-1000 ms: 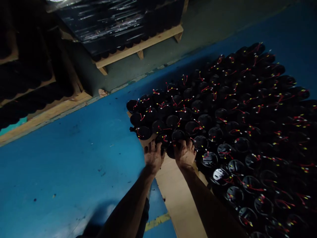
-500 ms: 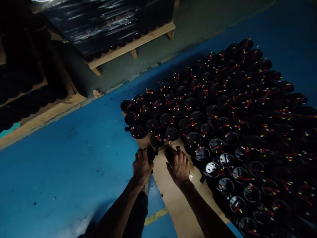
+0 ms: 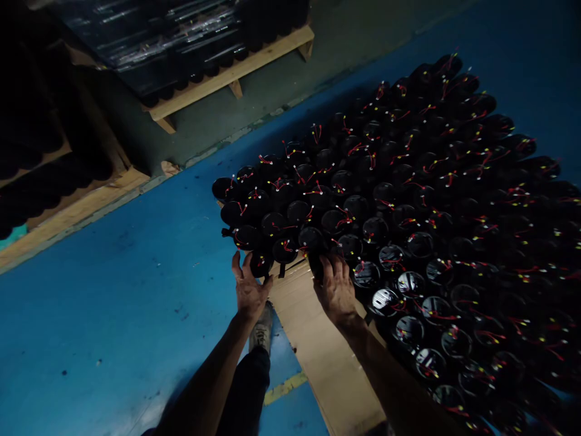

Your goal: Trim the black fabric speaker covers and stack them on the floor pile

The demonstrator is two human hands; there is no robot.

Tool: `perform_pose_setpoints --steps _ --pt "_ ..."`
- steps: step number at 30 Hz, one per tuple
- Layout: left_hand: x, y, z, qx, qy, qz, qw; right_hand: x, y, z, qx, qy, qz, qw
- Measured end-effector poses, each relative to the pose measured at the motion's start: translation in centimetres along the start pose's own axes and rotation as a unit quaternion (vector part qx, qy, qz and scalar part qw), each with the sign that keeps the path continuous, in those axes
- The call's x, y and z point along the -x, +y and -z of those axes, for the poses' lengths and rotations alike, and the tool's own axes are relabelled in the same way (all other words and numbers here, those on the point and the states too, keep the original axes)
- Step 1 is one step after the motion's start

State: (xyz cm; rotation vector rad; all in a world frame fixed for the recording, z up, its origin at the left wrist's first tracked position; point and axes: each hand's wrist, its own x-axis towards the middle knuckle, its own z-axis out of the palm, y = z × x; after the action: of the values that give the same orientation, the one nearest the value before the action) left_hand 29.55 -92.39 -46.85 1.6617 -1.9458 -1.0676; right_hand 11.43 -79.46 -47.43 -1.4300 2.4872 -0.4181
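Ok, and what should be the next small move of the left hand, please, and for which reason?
Probably the left hand should ease its grip and draw back toward the body. It curves around a black cylinder whose top faces up, close to the neighbouring cylinders. How firmly it presses, I cannot tell.

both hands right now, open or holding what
Left hand: open, fingers spread beside a black cylinder; contact unclear.
Right hand: fingers bent at another dark cylinder; whether it grips cannot be told.
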Motion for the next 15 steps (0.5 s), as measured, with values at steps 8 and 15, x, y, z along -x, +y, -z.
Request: perform_pose_setpoints --steps 8,15 --pt "-0.5 0.0 -1.7 0.249 0.011 0.256 0.934 -0.5 1.0 0.5 0.017 0.038 -0.018 0.999" --pt "0.4 -1.8 -0.3 0.289 0.026 0.409 0.865 12.3 3.5 -1.6 -0.188 -0.081 -0.239 0.949"
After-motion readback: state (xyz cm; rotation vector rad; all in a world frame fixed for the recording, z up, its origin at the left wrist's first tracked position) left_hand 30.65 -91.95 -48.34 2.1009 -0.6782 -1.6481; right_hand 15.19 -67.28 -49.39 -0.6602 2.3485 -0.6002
